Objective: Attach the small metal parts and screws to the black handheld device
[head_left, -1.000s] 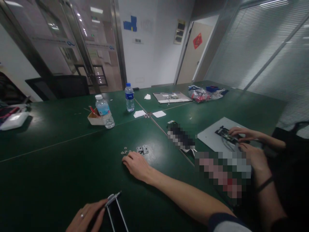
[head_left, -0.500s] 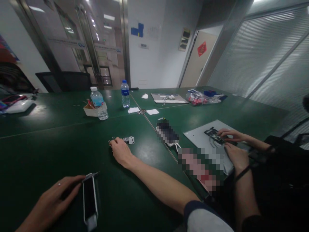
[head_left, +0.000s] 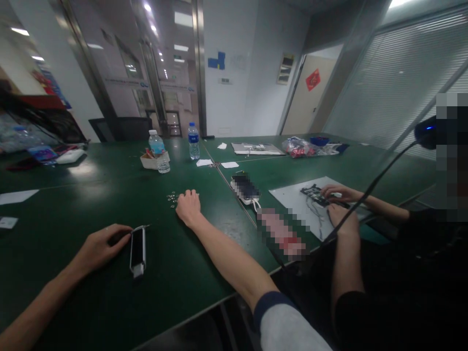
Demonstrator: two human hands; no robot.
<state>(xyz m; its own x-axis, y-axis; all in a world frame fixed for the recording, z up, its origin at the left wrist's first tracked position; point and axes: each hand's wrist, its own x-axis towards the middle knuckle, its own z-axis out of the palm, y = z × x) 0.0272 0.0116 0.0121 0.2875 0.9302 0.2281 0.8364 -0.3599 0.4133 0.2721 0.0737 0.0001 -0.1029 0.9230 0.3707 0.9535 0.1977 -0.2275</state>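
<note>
- left hand (head_left: pixel 100 248) lies at about 9 o'clock, forearm coming in low from the lower left, fingers half curled, wrist flat near the tabletop (head_left: pixel 91 195)
- it sits just beside the top end of a slim black-and-silver device (head_left: pixel 138 251); i cannot tell whether the fingers grip it or only touch it
- right hand (head_left: pixel 188 207) is at about 12 o'clock, palm down and open, fingers resting on the green surface, with the forearm running up from a grey sleeve (head_left: pixel 281 326) at 5 o'clock
- small metal rings (head_left: pixel 171 199) lie scattered just left of those fingers, too tiny to make out in detail
- at 2 o'clock, a co-worker's hands (head_left: pixel 338 193) work over a circuit board (head_left: pixel 314 196) on a white sheet (head_left: pixel 292 200); the fingers partly hide the board
- two pixelated patches (head_left: pixel 244 189) (head_left: pixel 281 234) hide whatever lies there
- water bottles (head_left: pixel 157 146) (head_left: pixel 193 141) stand far off at 12 o'clock
</note>
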